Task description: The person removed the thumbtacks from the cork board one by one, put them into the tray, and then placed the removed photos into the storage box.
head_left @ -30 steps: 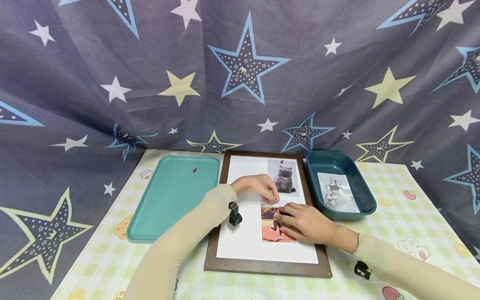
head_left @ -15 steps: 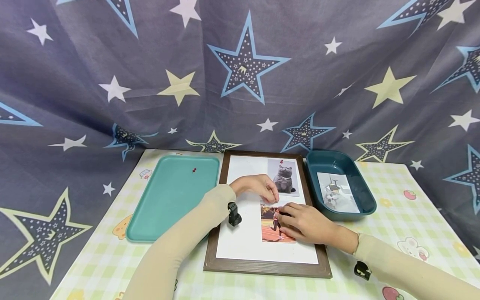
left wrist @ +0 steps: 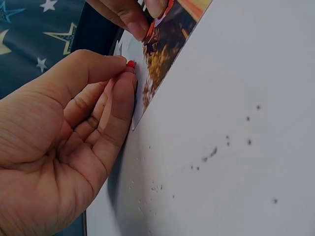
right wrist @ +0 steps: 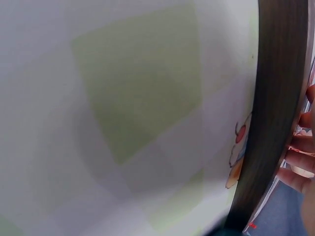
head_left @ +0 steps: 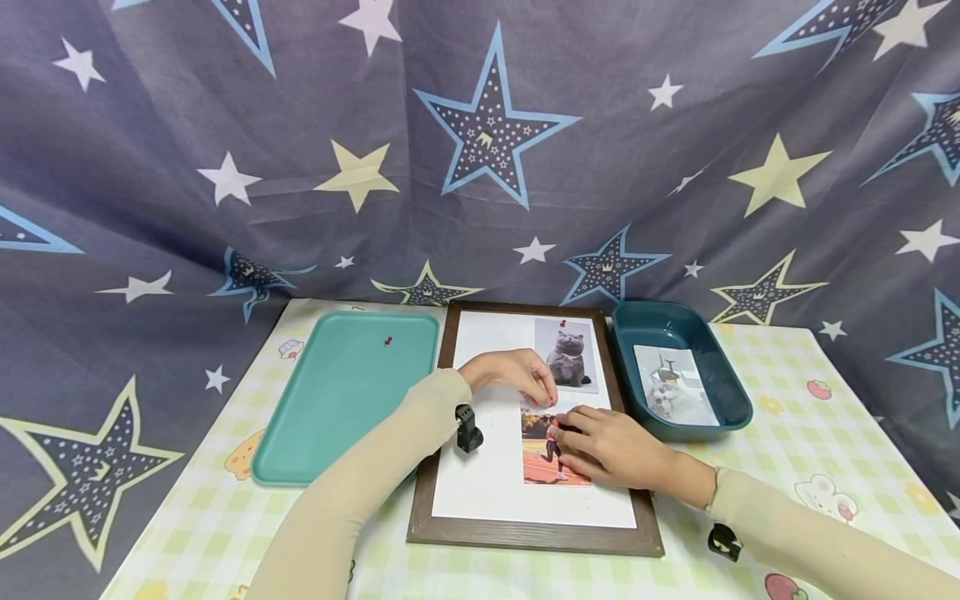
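Thumb and forefinger of my left hand (head_left: pixel 517 375) pinch a red push pin (left wrist: pixel 131 64) at the upper edge of a photo of a runner (head_left: pixel 538 467). That photo lies on a white board (head_left: pixel 476 500) with a dark brown wooden frame. My right hand (head_left: pixel 617 447) rests on the photo's right side, fingers spread over it and covering part of the picture. In the right wrist view, its fingers (right wrist: pixel 300 160) show just past the frame's edge. Above, a photo of a grey cat (head_left: pixel 568 371) is fixed at its top by another red push pin (head_left: pixel 563 323).
Left of the board lies a teal tray (head_left: pixel 337 417) with one red push pin (head_left: pixel 387 341) on it. To the right stands a dark teal bin (head_left: pixel 731 387) holding another photo (head_left: pixel 686 396). Small holes dot the board. A checked cloth (head_left: pixel 780 433) covers the table.
Hardly anything differs: both hands stay in place on the runner photo. A bit of red now shows at my left fingertips in the head view.
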Tool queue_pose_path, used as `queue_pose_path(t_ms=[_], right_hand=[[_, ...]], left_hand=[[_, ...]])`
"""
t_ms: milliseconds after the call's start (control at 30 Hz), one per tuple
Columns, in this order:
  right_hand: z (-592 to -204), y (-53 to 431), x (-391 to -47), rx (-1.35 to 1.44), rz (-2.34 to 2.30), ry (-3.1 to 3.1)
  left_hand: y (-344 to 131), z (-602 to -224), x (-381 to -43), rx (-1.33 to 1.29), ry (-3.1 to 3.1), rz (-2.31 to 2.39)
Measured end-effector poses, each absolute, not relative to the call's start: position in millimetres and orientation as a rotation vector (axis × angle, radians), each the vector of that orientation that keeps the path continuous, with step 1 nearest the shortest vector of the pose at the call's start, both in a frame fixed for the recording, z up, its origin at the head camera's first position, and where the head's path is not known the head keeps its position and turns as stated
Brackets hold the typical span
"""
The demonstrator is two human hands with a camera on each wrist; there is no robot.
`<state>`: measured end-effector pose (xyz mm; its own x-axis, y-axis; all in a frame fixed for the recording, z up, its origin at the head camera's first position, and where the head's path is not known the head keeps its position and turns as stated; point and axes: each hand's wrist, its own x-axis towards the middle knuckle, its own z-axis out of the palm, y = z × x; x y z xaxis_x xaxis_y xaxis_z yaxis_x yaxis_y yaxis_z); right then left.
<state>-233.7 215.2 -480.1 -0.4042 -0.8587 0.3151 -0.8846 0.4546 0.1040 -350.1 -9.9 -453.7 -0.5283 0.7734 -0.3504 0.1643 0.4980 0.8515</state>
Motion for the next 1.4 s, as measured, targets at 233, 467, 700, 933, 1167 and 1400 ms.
queue_pose_path(t_ms=[233,467,700,933,1167,1400], right_hand=[[-479.1,214.9,-233.0,1.479,0.110,-2.396],[-478.5,214.6,-233.1,1.483,0.108,-2.393],[-479.0,214.5,-232.6,1.481,0.109,-2.398],[-478.7,213.8,-231.5,1.479,0.111,-2.398],[-478.4,214.1,-232.0,1.478,0.106,-2.395],[-478.4,214.6,-232.0,1.479,0.109,-2.393]], left_hand=[[-10.8,-453.3,-350.8,0.772,1.962,1.023],[-10.8,-453.6,-350.5,0.766,1.968,1.029],[-9.9,-454.8,-350.1,0.752,1.969,1.034],[-9.6,-455.3,-348.4,0.738,1.980,1.036],[-8.9,-455.5,-347.5,0.722,1.991,1.047],[-7.9,-454.5,-346.4,0.705,1.990,1.061]])
